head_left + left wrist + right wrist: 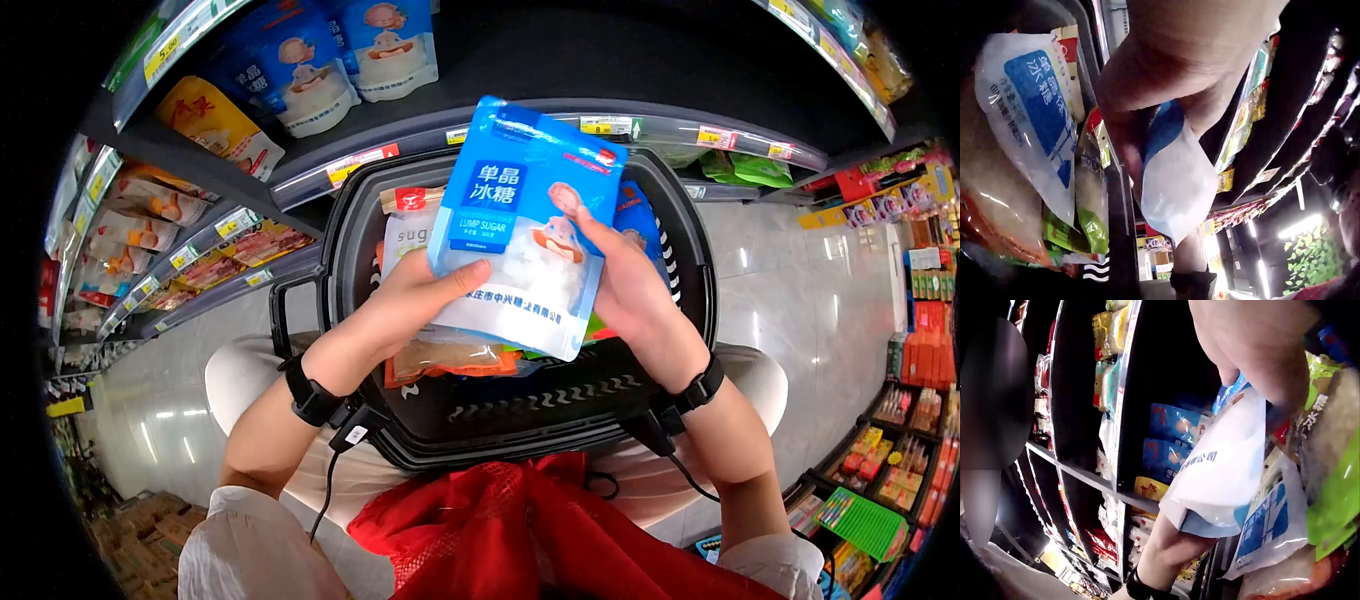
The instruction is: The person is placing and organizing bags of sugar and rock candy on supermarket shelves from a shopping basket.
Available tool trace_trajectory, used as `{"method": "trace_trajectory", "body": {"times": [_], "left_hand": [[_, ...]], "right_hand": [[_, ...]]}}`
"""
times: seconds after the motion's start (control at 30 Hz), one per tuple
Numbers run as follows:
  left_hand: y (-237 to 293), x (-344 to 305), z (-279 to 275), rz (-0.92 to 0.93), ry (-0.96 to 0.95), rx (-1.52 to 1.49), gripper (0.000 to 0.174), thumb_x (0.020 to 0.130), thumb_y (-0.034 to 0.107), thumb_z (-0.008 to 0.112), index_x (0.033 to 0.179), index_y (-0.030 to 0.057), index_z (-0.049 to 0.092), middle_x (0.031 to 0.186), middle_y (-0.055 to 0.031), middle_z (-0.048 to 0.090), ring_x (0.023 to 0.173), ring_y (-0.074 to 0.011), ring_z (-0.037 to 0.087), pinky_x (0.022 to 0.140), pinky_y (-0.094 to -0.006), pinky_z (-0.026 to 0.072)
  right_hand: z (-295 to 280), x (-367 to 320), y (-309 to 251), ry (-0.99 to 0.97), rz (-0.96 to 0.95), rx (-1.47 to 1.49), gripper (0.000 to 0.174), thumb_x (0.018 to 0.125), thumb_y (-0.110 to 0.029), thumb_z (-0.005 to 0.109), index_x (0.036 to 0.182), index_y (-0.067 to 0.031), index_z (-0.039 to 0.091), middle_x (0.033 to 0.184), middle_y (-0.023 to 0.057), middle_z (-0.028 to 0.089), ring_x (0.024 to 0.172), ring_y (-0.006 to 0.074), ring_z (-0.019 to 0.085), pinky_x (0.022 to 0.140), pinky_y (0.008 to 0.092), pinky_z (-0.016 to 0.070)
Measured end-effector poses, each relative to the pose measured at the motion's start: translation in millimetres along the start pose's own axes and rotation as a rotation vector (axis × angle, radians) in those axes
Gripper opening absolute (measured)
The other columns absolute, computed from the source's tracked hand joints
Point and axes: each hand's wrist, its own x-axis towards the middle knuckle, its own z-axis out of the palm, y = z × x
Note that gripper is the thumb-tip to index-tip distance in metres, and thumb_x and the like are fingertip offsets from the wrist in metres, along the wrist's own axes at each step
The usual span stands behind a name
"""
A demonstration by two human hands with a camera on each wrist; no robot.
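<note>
A blue and white bag of lump sugar is held up between both hands over a black shopping basket. My left hand grips its lower left side, thumb across the front. On the right edge, my right hand holds it with fingers behind and the thumb on the printed front. From below, the left wrist view shows the bag's white bottom. Beneath it, the basket holds several packs, among them a white and blue bag and a green-edged pack.
Shelves with price tags curve round the front. Matching blue bags and a yellow pouch stand at the upper left. Packaged goods fill the left shelves. A display with a green tray stands at the right. The basket sits between the person's knees.
</note>
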Motion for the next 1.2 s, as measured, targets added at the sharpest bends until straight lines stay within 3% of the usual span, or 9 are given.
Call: {"method": "trace_trajectory", "body": {"times": [0.2,0.53,0.6,0.8,0.9,0.97,1.0,1.07,1.2], "left_hand": [[2,5,-2,-0.272,0.137,-0.162,0.044,0.084,0.028,0.055,0.118,0.0034,0.044,0.109,-0.0099,0.054,0.099,-0.0192,0.055,0.082,-0.0332,0.0472],[-3,2,6,-0.278,-0.004,-0.130,0.047,0.080,0.015,0.061,0.121,0.0029,0.041,0.115,-0.0105,0.051,0.104,-0.0217,0.052,0.083,-0.0365,0.0470],[-7,4,4,-0.256,-0.004,-0.132,0.049,0.076,0.010,0.066,0.119,0.0037,0.044,0.114,-0.0106,0.052,0.103,-0.0206,0.052,0.083,-0.0328,0.0468],[-15,4,1,-0.090,0.018,0.025,0.044,0.072,0.000,0.064,0.114,0.0021,0.048,0.109,-0.0096,0.054,0.097,-0.0176,0.054,0.081,-0.0296,0.0463],[-14,3,4,-0.018,0.052,0.146,0.044,0.072,-0.003,0.063,0.112,0.0012,0.048,0.106,-0.0089,0.055,0.096,-0.0163,0.054,0.081,-0.0295,0.0460],[-12,2,5,-0.005,0.065,0.157,0.044,0.071,-0.003,0.064,0.112,0.0013,0.048,0.106,-0.0087,0.056,0.095,-0.0158,0.054,0.081,-0.0293,0.0457],[-11,3,6,0.009,0.076,0.169,0.044,0.071,-0.003,0.064,0.112,0.0013,0.048,0.105,-0.0085,0.056,0.095,-0.0152,0.054,0.082,-0.0291,0.0454],[-13,4,0,0.030,0.050,0.231,0.046,0.071,-0.002,0.064,0.114,0.0021,0.047,0.107,-0.0070,0.055,0.097,-0.0148,0.053,0.083,-0.0293,0.0437],[-1,3,2,0.050,-0.009,0.204,0.049,0.071,0.001,0.065,0.116,0.0038,0.045,0.109,-0.0053,0.054,0.099,-0.0141,0.051,0.085,-0.0292,0.0417]], "right_hand": [[2,-2,17,-0.040,0.126,-0.044,0.039,0.084,-0.016,0.055,0.117,-0.0017,0.042,0.112,0.0117,0.053,0.100,0.0217,0.054,0.084,0.0330,0.0448],[-2,-6,19,-0.140,0.172,-0.208,0.051,0.073,-0.001,0.063,0.119,-0.0001,0.040,0.112,0.0118,0.052,0.101,0.0213,0.053,0.084,0.0323,0.0438],[-1,-6,18,-0.131,0.173,-0.265,0.053,0.072,0.001,0.064,0.119,0.0001,0.040,0.113,0.0116,0.051,0.102,0.0208,0.051,0.085,0.0319,0.0426],[-1,-1,21,-0.177,-0.011,-0.415,0.060,0.068,0.004,0.065,0.120,-0.0007,0.037,0.115,0.0096,0.048,0.106,0.0193,0.047,0.089,0.0318,0.0386],[1,-2,19,-0.153,-0.145,-0.575,0.064,0.066,0.000,0.070,0.120,-0.0003,0.036,0.114,0.0096,0.049,0.104,0.0181,0.048,0.089,0.0301,0.0386],[-1,0,21,-0.154,-0.370,-0.770,0.061,0.066,0.001,0.069,0.118,0.0005,0.036,0.112,0.0104,0.050,0.103,0.0174,0.049,0.089,0.0303,0.0391],[-1,0,21,-0.152,-0.370,-0.771,0.061,0.066,0.001,0.069,0.118,0.0005,0.036,0.112,0.0104,0.050,0.103,0.0174,0.049,0.089,0.0303,0.0391],[1,-2,21,-0.098,-0.505,-0.943,0.061,0.064,-0.001,0.070,0.115,0.0013,0.036,0.105,0.0134,0.053,0.102,0.0225,0.051,0.087,0.0326,0.0396],[1,-4,17,-0.061,-0.551,-0.989,0.062,0.063,-0.002,0.071,0.115,0.0012,0.036,0.103,0.0153,0.054,0.101,0.0252,0.052,0.086,0.0335,0.0402]]}}
